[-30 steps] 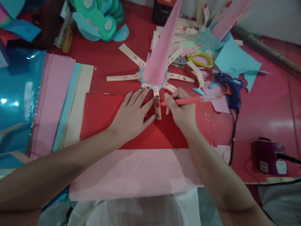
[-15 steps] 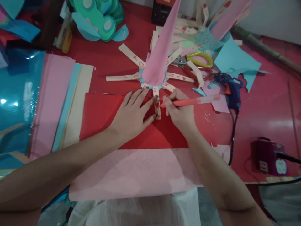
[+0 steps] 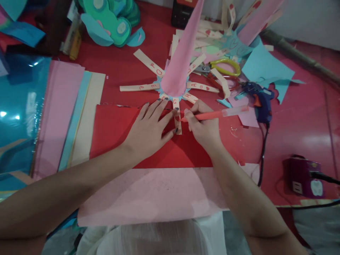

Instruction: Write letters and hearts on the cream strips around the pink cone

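Observation:
A pink paper cone point(image 3: 176, 67) stands on a scalloped light-blue base, with several cream paper strips lettered in red fanned around it. Fingers spread, my left hand point(image 3: 148, 129) lies flat on the red sheet point(image 3: 114, 129), its fingertips touching the strip marked G point(image 3: 174, 102) that points toward me. My right hand point(image 3: 204, 129) grips a red-orange marker point(image 3: 211, 115). The marker's tip meets that same strip beside a small red heart. Part of the neighbouring strip is hidden behind my left fingertips.
A blue glue gun point(image 3: 261, 101) with a cord and yellow-handled pliers point(image 3: 225, 67) lie to the right. Coloured paper sheets point(image 3: 60, 117) are stacked at left. Green paper cutouts point(image 3: 114, 21) sit at the back. A purple power adapter point(image 3: 305, 177) rests at the right edge.
The marker's tip has shifted very slightly on the strip. Both hands otherwise stay in place.

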`<state>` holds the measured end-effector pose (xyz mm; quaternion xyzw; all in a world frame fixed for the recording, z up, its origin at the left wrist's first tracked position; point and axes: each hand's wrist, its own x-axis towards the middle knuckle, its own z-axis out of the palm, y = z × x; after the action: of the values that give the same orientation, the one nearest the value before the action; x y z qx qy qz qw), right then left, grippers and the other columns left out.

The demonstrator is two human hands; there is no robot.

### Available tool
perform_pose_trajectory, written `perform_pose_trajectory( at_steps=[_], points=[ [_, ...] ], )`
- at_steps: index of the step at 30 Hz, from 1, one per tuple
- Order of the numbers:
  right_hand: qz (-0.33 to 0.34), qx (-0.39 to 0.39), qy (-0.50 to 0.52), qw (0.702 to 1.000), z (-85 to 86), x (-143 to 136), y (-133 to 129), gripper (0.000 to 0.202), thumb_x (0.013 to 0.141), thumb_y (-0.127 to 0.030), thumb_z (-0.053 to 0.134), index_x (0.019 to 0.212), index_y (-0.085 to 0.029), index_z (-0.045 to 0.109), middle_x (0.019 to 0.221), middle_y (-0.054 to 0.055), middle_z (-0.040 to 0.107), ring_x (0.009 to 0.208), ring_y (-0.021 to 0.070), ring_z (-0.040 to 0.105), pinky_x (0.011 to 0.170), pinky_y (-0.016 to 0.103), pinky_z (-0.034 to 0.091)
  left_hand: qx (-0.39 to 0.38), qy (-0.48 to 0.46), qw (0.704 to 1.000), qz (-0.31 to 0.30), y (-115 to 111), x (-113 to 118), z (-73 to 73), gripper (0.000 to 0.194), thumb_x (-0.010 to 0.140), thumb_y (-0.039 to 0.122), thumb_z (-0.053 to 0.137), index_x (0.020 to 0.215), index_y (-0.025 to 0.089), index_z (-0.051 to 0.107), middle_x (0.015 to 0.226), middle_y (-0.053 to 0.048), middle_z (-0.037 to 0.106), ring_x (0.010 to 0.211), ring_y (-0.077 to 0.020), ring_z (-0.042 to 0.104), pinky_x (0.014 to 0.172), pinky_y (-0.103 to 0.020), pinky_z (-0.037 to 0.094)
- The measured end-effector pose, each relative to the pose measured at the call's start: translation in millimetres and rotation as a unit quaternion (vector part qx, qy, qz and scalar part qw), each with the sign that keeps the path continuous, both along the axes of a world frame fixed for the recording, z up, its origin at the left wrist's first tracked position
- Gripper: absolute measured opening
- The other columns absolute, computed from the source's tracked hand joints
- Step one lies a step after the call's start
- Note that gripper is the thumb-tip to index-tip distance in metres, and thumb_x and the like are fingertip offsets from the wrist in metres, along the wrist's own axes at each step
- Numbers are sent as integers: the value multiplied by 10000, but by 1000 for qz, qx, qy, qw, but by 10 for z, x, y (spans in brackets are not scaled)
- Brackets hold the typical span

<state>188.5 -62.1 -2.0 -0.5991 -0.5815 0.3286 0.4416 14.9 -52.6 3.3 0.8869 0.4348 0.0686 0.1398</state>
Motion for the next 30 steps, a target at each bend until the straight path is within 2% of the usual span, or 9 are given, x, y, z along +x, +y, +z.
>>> perform_pose_trajectory(
  at_steps=[7, 15, 30],
  points=[
    [-6, 1, 18, 1000, 5, 2, 5, 308, 847, -214, 550, 582, -220, 393, 480, -84, 408, 482, 71, 391, 524, 267, 333, 0, -1, 1000, 0, -2, -2, 2, 474, 938, 313, 488, 1378, 135, 501, 1518, -198, 374, 1425, -342, 325, 1168, -555, 248],
    [9, 10, 50, 999, -46, -3, 9, 310, 868, -272, 590, 602, -217, 440, 487, -86, 472, 467, 63, 445, 542, 268, 376, -4, 2, 1000, -1, 2, 0, 11, 484, 944, 321, 479, 1396, 146, 489, 1516, -197, 375, 1430, -340, 315, 1169, -556, 244],
    [10, 4, 38, 999, -25, -16, 5, 312, 862, -248, 579, 596, -219, 418, 471, -95, 453, 448, 57, 420, 488, 250, 349, -2, -1, 1000, -1, -8, -4, 9, 488, 950, 322, 464, 1405, 145, 480, 1518, -196, 373, 1430, -343, 314, 1174, -546, 237]
  ],
)
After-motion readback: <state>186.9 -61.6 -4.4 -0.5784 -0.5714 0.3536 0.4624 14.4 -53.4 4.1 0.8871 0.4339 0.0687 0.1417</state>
